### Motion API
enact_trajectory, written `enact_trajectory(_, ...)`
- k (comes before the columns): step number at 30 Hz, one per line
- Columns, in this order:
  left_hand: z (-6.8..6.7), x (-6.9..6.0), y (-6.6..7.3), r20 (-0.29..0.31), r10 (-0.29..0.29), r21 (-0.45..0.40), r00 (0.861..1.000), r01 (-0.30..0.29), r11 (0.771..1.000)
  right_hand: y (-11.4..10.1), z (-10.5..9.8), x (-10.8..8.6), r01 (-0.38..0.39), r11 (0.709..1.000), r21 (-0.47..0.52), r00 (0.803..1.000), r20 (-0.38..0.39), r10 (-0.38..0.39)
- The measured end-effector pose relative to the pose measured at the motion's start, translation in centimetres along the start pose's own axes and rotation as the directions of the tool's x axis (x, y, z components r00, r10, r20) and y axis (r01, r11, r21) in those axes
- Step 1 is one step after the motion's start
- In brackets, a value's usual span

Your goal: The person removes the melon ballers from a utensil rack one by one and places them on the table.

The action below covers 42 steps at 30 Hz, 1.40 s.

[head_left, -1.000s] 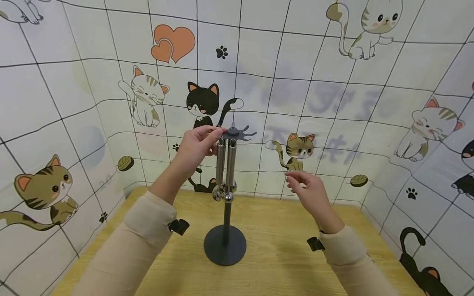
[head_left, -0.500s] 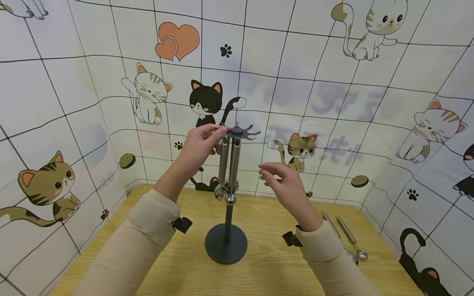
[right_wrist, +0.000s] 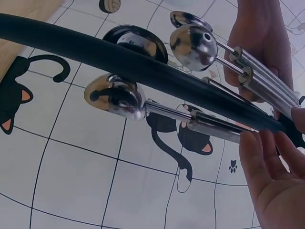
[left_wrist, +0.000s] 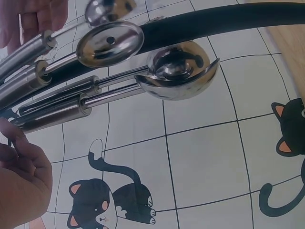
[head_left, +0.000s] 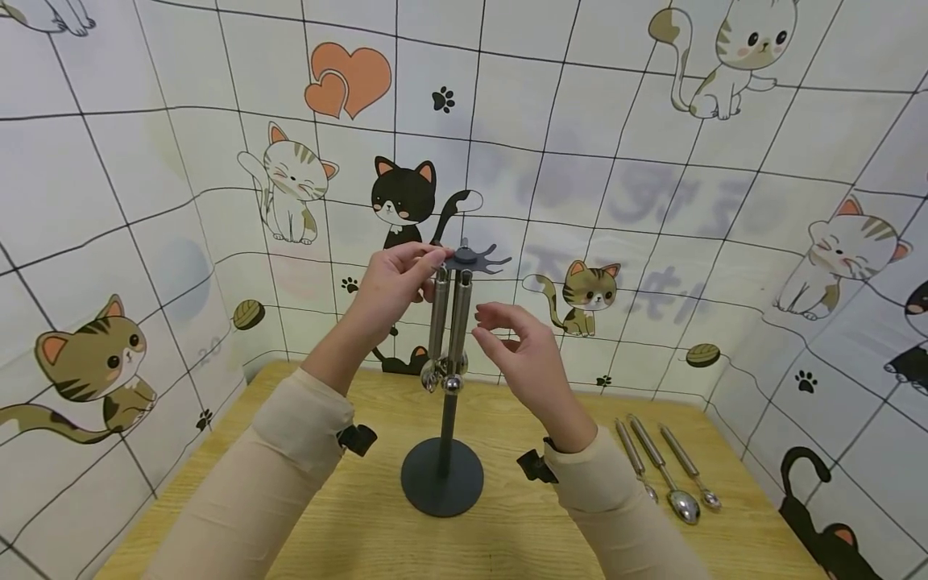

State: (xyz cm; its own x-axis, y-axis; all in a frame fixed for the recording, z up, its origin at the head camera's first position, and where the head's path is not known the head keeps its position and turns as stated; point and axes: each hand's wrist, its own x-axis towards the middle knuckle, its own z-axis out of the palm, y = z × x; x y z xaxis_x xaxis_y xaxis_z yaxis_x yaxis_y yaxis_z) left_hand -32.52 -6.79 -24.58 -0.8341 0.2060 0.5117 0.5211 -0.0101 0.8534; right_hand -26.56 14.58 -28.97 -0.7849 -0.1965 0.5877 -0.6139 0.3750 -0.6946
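Note:
A dark utensil stand [head_left: 442, 479] with a round base and upright pole stands on the table. Its top is a rack [head_left: 480, 259] with curved hook arms. Several metal spoons and ladles [head_left: 461, 318] hang there, bowls down. My left hand [head_left: 395, 282] pinches the rack's left side with thumb and forefinger, beside the handle ends; the exact contact is partly hidden. My right hand [head_left: 525, 354] is just right of the hanging handles, fingers loosely bent and holding nothing. In the left wrist view, shiny ladle bowls [left_wrist: 178, 78] hang beside the dark pole [left_wrist: 214, 21].
Three metal spoons [head_left: 656, 451] lie side by side at the right of the wooden table [head_left: 348, 515]. A white cloth [head_left: 565, 105] with grid lines and cartoon cats encloses the back and sides.
My right hand has moved left toward the hanging handles, and its arm now uncovers the three spoons on the table. My left hand stays at the rack.

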Motion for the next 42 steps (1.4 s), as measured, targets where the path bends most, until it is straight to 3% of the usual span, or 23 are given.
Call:
enact_trajectory(15, 0.0, -0.1, 0.0, -0.012, -0.023, 0.005, 1.0, 0.023, 1.0, -0.8, 2.5, 0.0, -0.073, 0.993, 0.093, 0.997, 0.006, 0.073)
enact_trajectory(27, -0.1, -0.3, 0.2, -0.012, -0.022, -0.007, 1.0, 0.022, 1.0, -0.7, 3.3, -0.2, -0.068, 0.977, 0.201, 0.998, 0.02, 0.065)
enact_trajectory(42, 0.1, -0.4, 0.4, -0.023, -0.029, -0.007, 0.999, 0.029, 1.0, -1.5, 3.0, -0.5, -0.038, 0.99, 0.139, 0.999, -0.01, 0.04)
